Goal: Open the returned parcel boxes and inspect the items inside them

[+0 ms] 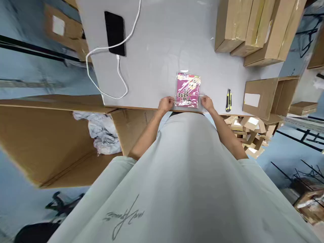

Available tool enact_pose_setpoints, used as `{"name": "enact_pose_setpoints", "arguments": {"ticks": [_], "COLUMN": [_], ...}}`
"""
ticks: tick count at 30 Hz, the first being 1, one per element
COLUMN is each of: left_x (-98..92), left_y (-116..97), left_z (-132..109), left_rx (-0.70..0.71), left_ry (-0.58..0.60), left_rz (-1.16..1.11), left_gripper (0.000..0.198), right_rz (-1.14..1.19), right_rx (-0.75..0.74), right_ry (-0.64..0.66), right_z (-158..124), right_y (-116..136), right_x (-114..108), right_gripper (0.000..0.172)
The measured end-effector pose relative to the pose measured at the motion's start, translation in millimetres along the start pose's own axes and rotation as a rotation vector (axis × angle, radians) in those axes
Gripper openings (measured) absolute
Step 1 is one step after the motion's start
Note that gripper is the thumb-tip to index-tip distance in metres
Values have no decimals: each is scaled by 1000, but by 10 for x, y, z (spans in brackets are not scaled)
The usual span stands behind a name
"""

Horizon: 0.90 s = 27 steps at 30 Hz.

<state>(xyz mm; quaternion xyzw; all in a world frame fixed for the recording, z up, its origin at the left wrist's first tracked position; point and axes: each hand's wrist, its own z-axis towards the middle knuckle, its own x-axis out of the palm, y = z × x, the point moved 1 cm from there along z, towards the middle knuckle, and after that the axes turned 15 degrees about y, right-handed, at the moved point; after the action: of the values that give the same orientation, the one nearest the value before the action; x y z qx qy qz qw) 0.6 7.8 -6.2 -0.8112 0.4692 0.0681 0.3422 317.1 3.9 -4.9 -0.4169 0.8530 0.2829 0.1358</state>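
Observation:
A pink printed item in a clear plastic bag (188, 89) lies flat near the front edge of the grey table (157, 44). My left hand (165, 104) is closed on the bag's near left corner. My right hand (207, 102) pinches its near right corner. Both hands rest at the table's edge, right in front of my pale green shirt.
A black phone (115, 32) on a white charging cable (118, 77) lies at the far left. A yellow-black utility knife (228, 100) sits right of the bag. Cardboard boxes (255, 28) stack at the far right; a small labelled box (259, 98) is nearer. A large open carton (50, 141) stands left.

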Motion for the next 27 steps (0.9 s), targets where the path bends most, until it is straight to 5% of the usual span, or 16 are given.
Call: {"name": "enact_pose_setpoints", "arguments": {"ticks": [21, 27], "left_x": [18, 80], "left_y": [-137, -163], "left_z": [-63, -154], "left_rx": [-117, 49], "left_ry": [-78, -153], "left_rz": [-117, -116], "left_gripper": [41, 55], "right_rz": [363, 374], "right_rx": [-119, -120], "right_ry": [186, 152], "right_z": [-32, -43], "right_y": [100, 15], "right_x": [356, 348], "right_gripper": [27, 17]}}
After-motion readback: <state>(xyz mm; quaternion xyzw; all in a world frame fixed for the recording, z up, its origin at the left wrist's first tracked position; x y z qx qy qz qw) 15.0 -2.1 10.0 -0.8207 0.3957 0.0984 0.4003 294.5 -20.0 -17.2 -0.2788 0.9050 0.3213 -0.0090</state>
